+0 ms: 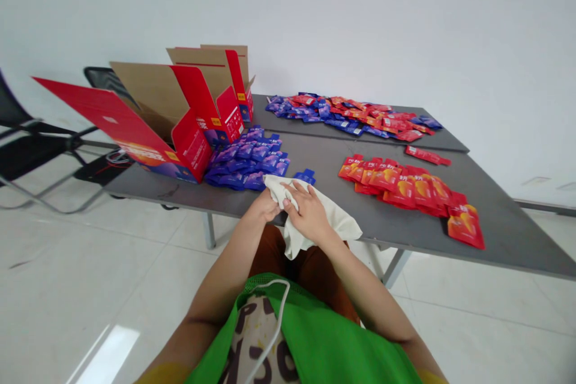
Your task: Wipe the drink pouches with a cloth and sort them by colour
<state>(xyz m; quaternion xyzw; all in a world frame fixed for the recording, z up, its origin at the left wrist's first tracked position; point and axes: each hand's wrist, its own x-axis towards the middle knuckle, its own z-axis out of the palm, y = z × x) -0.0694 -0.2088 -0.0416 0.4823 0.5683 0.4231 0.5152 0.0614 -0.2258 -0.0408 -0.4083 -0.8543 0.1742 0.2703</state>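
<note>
A cream-white cloth (335, 213) is bunched between my two hands at the table's front edge, its loose end hanging to the right and down. My left hand (269, 207) is closed, with its fingers partly hidden in the cloth. Pressed over the cloth from the other side, my right hand (309, 214) grips it against the left. Just beyond the cloth lies a single blue pouch (306, 176), its lower part covered. Left of my hands, overlapping blue-purple pouches (252, 159) are laid in rows. To the right, red-orange pouches (405, 185) overlap in rows.
Open red cartons (193, 144) with raised brown flaps stand along the table's left side. A mixed heap of red and blue pouches (351, 114) lies at the back. One red pouch (427, 155) lies apart on the grey table (508, 222). Black chairs (33, 150) stand at left.
</note>
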